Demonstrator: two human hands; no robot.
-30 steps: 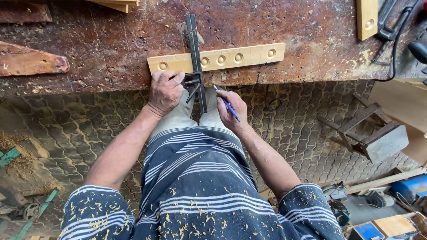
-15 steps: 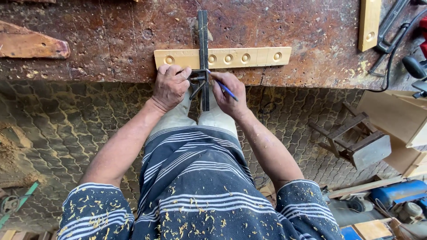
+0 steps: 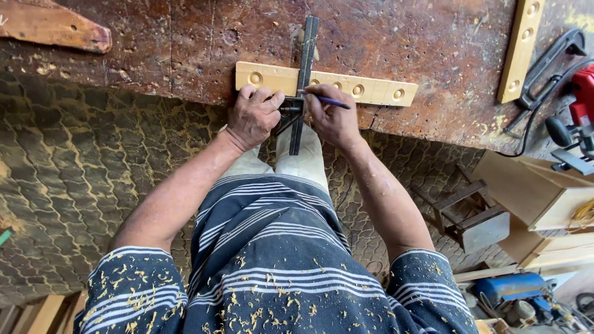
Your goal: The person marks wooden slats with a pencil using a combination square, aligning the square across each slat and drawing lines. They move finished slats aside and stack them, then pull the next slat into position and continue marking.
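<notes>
Hands at the workbench edge — left hand grips the square, pressing it across the wooden strip as a guide; right hand pinches a blue pen against its blade.

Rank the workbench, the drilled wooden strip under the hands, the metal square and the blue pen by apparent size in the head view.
1. Workbench, largest by far.
2. Drilled wooden strip.
3. Metal square, nearly as long as the strip but much thinner.
4. Blue pen, smallest, partly hidden in the right hand.
</notes>
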